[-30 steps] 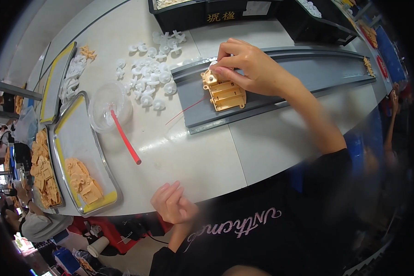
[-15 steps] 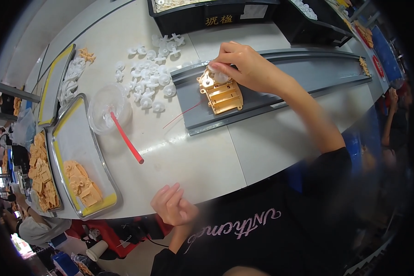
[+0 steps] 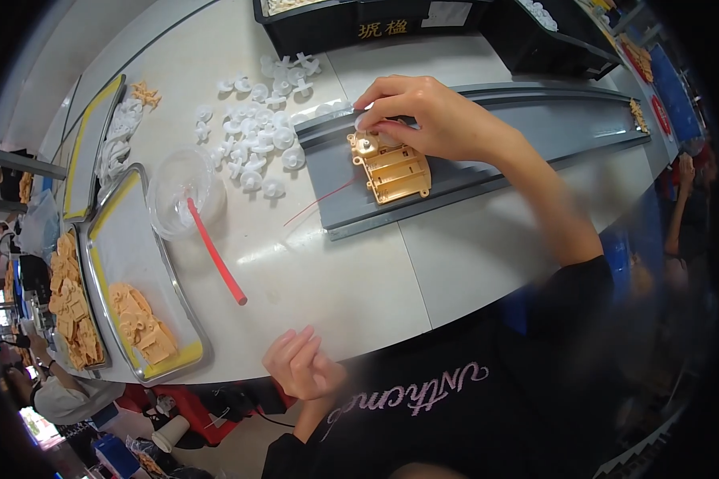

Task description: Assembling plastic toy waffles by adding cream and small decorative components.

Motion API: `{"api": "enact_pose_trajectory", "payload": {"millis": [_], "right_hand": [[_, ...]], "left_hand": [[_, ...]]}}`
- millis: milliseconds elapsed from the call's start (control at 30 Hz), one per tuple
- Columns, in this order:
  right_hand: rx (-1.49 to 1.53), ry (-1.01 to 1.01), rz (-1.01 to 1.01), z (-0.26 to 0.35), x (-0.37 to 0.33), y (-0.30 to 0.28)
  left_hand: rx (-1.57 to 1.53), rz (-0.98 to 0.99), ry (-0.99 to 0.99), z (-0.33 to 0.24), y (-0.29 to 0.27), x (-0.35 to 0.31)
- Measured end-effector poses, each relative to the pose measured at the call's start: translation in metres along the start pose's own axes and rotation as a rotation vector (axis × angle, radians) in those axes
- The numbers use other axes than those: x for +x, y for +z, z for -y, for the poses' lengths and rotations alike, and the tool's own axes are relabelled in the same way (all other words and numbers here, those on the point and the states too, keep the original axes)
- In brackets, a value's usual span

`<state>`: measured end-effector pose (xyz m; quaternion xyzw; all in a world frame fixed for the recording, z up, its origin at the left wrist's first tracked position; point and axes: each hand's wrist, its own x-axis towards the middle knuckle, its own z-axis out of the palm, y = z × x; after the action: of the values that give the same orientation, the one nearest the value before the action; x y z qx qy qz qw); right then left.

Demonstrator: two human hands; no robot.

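Observation:
My right hand [image 3: 431,116] reaches over a tan plastic housing [image 3: 399,176] with long slots and screw lugs, which lies on a grey rail-edged track. Its thumb and fingers pinch a small white plastic part [image 3: 361,123] at the housing's far left corner; the fingers hide most of that corner. A thin red wire [image 3: 318,201] runs out to the left of the housing. Loosely curled, with nothing visible in it, my left hand [image 3: 302,366] hovers by the table's near edge. Many white plastic wheel-like parts [image 3: 256,140] lie in a loose heap left of the track.
A clear tub [image 3: 164,215] holds a red stick [image 3: 220,259]. Metal trays with yellow edges [image 3: 148,374] stand at left, one carrying tan parts [image 3: 140,323]. Black bins [image 3: 311,40] line the far side. The grey track [image 3: 527,128] extends right.
My right hand's fingers have shifted slightly left and opened a little over the housing's corner. The housing sits slightly further right in the picture. My left hand stays nearly still.

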<state>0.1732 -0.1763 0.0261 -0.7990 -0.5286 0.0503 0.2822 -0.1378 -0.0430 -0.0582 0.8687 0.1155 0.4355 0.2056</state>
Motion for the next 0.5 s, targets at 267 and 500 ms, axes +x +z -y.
{"api": "enact_pose_trajectory", "payload": {"millis": [267, 500], "right_hand": [[0.077, -0.022, 0.026, -0.008, -0.002, -0.011], [-0.073, -0.087, -0.015, -0.011, -0.003, -0.011]], "left_hand": [[0.039, 0.001, -0.041, -0.007, -0.001, 0.003], [0.072, -0.028, -0.018, -0.002, 0.001, -0.002]]}}
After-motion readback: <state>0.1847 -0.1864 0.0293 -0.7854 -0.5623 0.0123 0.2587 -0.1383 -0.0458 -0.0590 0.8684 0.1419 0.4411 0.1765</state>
